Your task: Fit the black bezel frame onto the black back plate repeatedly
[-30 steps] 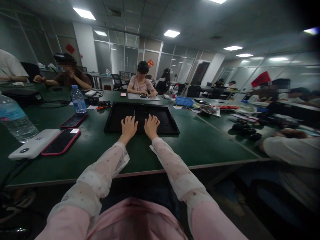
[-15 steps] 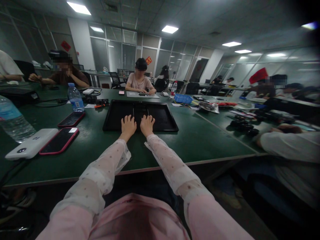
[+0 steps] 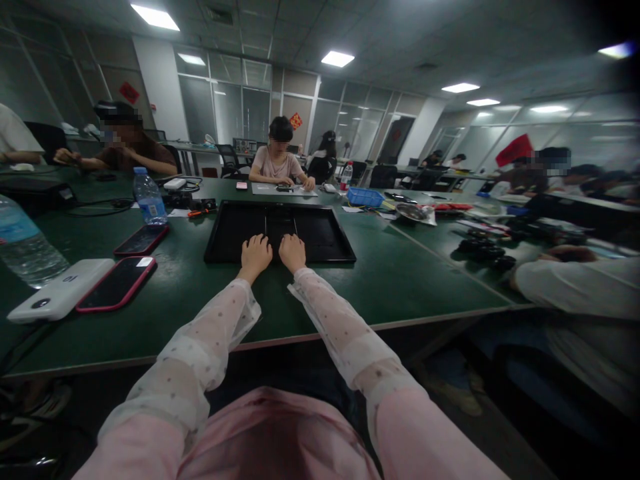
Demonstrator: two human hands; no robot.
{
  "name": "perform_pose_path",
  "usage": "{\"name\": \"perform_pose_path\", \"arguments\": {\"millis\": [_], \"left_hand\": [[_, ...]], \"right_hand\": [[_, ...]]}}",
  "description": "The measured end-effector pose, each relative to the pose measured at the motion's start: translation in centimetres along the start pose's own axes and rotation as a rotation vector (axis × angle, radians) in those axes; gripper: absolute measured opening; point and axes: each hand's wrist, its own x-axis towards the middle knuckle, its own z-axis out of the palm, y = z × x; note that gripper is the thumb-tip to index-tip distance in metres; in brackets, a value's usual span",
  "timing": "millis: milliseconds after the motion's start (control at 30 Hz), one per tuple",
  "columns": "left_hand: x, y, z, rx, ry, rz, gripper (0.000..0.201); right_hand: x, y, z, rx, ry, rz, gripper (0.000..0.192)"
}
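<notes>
- A wide, shallow black tray (image 3: 323, 233) is set flat on the green tabletop (image 3: 400, 287), directly in front of the person.
- The tray is rectangular in outline and is bounded by a low raised rim; its floor is so dark that little detail can be made out.
- Two thin, pale lines (image 3: 266, 225) are seen against the black, one ahead of each hand; what they are cannot be told.
- The left hand (image 3: 257, 257) is held palm down at the tray's near edge, left of the middle, with its fingers bent.
- The right hand (image 3: 293, 252) is placed just beside it, also palm down, with its fingers curled close together.
- Whether anything is gripped by either of the hands cannot be told.
- Farther left, a pink-edged phone (image 3: 117, 283) is laid beside a white power bank (image 3: 63, 290).
</notes>
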Motion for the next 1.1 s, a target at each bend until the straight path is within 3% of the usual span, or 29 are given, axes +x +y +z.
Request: {"name": "perform_pose_path", "arguments": {"millis": [200,467,600,800,900,1000,1100], "left_hand": [[0.1,-0.2,0.4,-0.007,0.022,-0.008,0.048],[0.4,-0.8,-0.7,-0.136,0.016,-0.037,0.049],[0.2,-1.5,-0.9,-0.16,0.078,-0.091,0.047],[-0.1,-6.0,-2.3,-0.2,0.224,-0.028,0.045],[0.1,-8.5,-3.4,-0.249,0.321,-0.092,0.047],[0.7,-9.5,-4.0,-0.307,0.432,-0.199,0.047],[1.8,-9.1,-4.4,-0.378,0.493,-0.252,0.046]], "right_hand": [[0.2,-0.1,-0.6,-0.025,-0.09,0.005,0.04],[0.2,0.3,-1.2,0.098,-0.099,0.021,0.042],[0.3,0.9,-1.3,0.197,-0.077,0.023,0.045],[0.2,5.5,-2.8,0.229,0.062,0.023,0.046],[-0.1,6.2,-4.1,0.262,0.102,0.039,0.041],[-1.3,3.3,-4.6,0.497,-0.042,-0.089,0.026],[-3.6,-2.0,-4.3,0.868,-0.436,-0.321,0.024]]}}
